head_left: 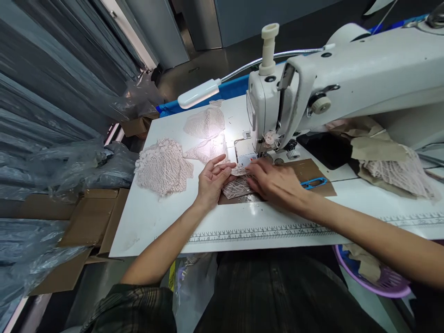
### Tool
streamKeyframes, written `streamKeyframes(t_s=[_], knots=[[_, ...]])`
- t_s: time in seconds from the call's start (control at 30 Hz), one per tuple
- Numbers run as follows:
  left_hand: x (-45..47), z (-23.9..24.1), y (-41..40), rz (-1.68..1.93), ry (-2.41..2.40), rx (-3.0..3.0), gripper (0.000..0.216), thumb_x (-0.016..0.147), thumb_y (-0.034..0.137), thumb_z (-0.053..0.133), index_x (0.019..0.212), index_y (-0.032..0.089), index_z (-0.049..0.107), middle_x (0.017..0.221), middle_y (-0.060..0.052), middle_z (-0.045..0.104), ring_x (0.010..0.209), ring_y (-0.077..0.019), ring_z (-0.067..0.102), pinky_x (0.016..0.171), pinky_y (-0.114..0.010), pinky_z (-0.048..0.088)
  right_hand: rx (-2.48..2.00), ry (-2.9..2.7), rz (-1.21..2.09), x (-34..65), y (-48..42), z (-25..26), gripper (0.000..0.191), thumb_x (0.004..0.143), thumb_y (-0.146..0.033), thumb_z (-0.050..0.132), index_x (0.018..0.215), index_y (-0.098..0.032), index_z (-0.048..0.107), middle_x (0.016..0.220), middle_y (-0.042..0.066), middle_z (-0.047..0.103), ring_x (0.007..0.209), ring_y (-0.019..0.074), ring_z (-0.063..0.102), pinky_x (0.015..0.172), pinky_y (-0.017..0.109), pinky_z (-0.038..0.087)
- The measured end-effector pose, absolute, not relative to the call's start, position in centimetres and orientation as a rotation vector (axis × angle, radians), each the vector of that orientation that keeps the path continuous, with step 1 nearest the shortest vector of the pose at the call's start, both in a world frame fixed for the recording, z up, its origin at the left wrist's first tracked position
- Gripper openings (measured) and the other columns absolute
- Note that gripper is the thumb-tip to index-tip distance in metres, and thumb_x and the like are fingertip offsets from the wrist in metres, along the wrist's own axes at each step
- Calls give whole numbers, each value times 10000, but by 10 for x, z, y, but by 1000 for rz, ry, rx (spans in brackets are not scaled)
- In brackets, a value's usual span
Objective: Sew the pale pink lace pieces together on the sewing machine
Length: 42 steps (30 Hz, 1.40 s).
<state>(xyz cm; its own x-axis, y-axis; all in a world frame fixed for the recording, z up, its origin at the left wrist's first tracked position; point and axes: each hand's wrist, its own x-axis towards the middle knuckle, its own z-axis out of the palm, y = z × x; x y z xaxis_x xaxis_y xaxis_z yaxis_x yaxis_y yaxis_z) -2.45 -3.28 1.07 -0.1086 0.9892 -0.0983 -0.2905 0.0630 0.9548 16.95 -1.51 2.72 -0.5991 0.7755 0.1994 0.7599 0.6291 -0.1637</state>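
Left grip [211, 178] curls at the edge of the small pink lace piece [237, 187]; I cannot tell if it pinches. Right grip [275, 182] lies flat and open on it. That lace sits just in front of the big white sewing machine [347, 78]. Left of the machine lie three more pink lace pieces [163, 166], with bare white worktop [152, 222] out to the edge. One round purple basket [398, 289], below the machine, holds beige cloth scraps [364, 263].

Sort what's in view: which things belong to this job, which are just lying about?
In use: lace piece, left hand, right hand, sewing machine, brown card underneath.
Lying about: lace pile, blue thread snips, purple basket, cardboard boxes.
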Motion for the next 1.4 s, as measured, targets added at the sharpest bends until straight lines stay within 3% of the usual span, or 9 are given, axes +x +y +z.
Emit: streamKeyframes(t_s=[0.13, 0.37, 0.5, 0.67, 1.0, 1.23, 1.4], knots=[[-25, 14, -33, 1327, 1127, 877, 535, 657, 273, 881, 1099, 166, 598, 983, -55, 727, 867, -141, 695, 807, -269, 583, -1229, -2681, 16, 151, -7, 25, 284, 997, -181, 354, 1029, -158, 635, 1014, 121, 649, 739, 190, 566, 541, 286, 214], [-19, 17, -20, 1456, 1187, 974, 450, 650, 239, 867, 1016, 183, 611, 944, -44, 723, 790, -141, 691, 723, -269, 606, -1222, -2573, -88, 154, 0, 12, 275, 950, -132, 396, 831, -125, 643, 821, 119, 652, 657, 175, 524, 528, 316, 139], [-16, 12, -15, 1435, 1156, 968, 386, 677, 264, 851, 980, 175, 629, 968, -51, 720, 825, -136, 685, 745, -258, 588, -1297, -2554, -45, 153, -1, 14, 274, 960, -171, 395, 862, -140, 648, 869, 114, 664, 674, 179, 533, 531, 311, 140], [-18, 8, -15, 1437, 1110, 953, 392, 685, 276, 844, 998, 181, 628, 1061, -66, 707, 955, -155, 673, 879, -292, 545, -1354, -2405, 41, 154, -10, 16, 301, 936, -399, 476, 1055, -172, 633, 1003, 113, 655, 701, 199, 555, 542, 289, 167], [-16, 11, -25, 1430, 1166, 1041, 376, 704, 176, 800, 1041, 174, 633, 1076, -78, 702, 827, -115, 656, 839, -277, 534, -1253, -2207, 225, 152, -8, 10, 281, 926, -298, 430, 986, -175, 676, 928, 97, 667, 735, 192, 577, 546, 277, 251], [-12, 16, -30, 1423, 1185, 1013, 431, 682, 208, 827, 1059, 180, 622, 1191, -102, 665, 716, -89, 646, 844, -308, 541, -1211, -2222, 263, 151, -7, 11, 267, 933, -301, 454, 970, -189, 693, 922, 82, 688, 722, 178, 572, 558, 281, 251], [-8, 19, -34, 1394, 1179, 876, 476, 642, 203, 843, 1052, 166, 604, 1204, -105, 663, 744, -104, 671, 843, -299, 547, -1245, -2238, 277, 149, -8, 13, 264, 927, -295, 465, 910, -182, 704, 876, 74, 701, 675, 166, 560, 555, 281, 222]])
